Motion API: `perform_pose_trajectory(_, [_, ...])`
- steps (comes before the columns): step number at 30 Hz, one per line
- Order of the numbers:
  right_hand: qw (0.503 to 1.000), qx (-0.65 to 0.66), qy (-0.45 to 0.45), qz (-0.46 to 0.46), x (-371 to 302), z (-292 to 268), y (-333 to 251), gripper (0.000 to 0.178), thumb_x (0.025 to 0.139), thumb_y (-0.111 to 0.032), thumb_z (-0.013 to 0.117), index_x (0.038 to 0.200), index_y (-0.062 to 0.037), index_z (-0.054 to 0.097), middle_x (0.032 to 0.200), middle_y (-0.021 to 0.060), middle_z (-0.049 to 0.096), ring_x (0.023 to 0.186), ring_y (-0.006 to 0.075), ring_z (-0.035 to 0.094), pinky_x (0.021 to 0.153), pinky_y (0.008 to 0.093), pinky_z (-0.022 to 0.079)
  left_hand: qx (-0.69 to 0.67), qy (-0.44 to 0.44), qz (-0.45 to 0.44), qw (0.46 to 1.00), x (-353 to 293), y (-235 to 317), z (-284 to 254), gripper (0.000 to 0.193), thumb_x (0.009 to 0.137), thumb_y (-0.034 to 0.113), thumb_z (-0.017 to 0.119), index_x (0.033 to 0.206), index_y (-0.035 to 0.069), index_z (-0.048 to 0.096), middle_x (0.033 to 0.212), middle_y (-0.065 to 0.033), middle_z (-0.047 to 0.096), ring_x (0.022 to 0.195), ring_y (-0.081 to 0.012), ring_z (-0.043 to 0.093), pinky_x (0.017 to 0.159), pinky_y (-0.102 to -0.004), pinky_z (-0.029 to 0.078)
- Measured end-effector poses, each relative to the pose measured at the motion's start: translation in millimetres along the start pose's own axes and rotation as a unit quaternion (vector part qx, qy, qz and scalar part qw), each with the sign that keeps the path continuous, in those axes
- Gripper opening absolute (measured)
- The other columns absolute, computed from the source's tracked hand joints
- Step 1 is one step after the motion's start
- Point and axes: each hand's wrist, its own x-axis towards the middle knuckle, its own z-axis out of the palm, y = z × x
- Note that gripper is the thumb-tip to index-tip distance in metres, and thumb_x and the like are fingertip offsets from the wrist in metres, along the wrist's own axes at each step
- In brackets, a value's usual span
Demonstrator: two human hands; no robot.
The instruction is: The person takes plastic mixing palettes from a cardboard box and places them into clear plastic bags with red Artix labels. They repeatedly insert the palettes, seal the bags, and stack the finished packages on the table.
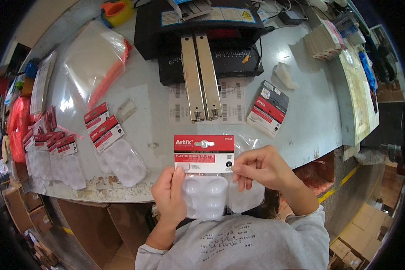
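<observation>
A white plastic paint-mixing palette (pixel 205 198) with rounded wells hangs in a clear bag under a red and white header card (pixel 202 155). My left hand (pixel 170 193) grips the left side of this pack, its thumb on the card's lower left corner. At the card's right edge, my right hand (pixel 263 168) is closed in a pinch, with thumb and forefinger at the lower right corner. Partly behind the pack and below my right hand lies another bagged palette (pixel 247 198) near the table edge.
Finished-looking palette packs (pixel 126 157) lie at the left, with several more (pixel 60 153) farther left. A black machine (pixel 202 31) with two metal rails stands at the back. A stack of cards (pixel 267 110), clear bags (pixel 96 58), and a tape roll (pixel 117 12) are around it.
</observation>
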Motion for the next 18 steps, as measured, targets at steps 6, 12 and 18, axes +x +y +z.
perform_pose_trajectory(6, [0.986,0.108,0.124,-0.006,57.0,-6.9,4.1,0.017,0.088,-0.012,0.058,0.082,0.0033,0.061,0.072,0.0082,0.063,0.059,0.0142,0.063,0.053,0.0245,0.05,0.15,-0.029,-0.04,0.987,55.3,-7.7,13.1,0.033,0.095,0.025,0.045,0.078,-0.003,0.05,0.067,-0.0149,0.055,0.06,-0.0176,0.045,0.06,-0.0309,0.04])
perform_pose_trajectory(12, [0.978,0.099,0.179,-0.045,81.0,-13.7,11.2,0.017,0.089,-0.012,0.057,0.085,0.004,0.062,0.073,0.0089,0.063,0.059,0.0149,0.063,0.055,0.0254,0.052,0.084,0.005,-0.046,0.995,76.4,-24.4,27.8,0.031,0.095,0.021,0.047,0.073,-0.001,0.047,0.062,-0.007,0.048,0.06,-0.0117,0.04,0.058,-0.0272,0.038])
perform_pose_trajectory(18, [0.979,0.066,0.167,-0.095,74.2,-11.6,6.9,0.017,0.088,-0.012,0.058,0.087,0.0048,0.061,0.073,0.0087,0.062,0.058,0.0146,0.063,0.054,0.026,0.052,0.041,0.002,-0.046,0.998,71.9,-26.8,27.4,0.032,0.096,0.019,0.047,0.071,0.0,0.044,0.061,-0.0028,0.041,0.061,-0.0088,0.035,0.057,-0.0252,0.035])
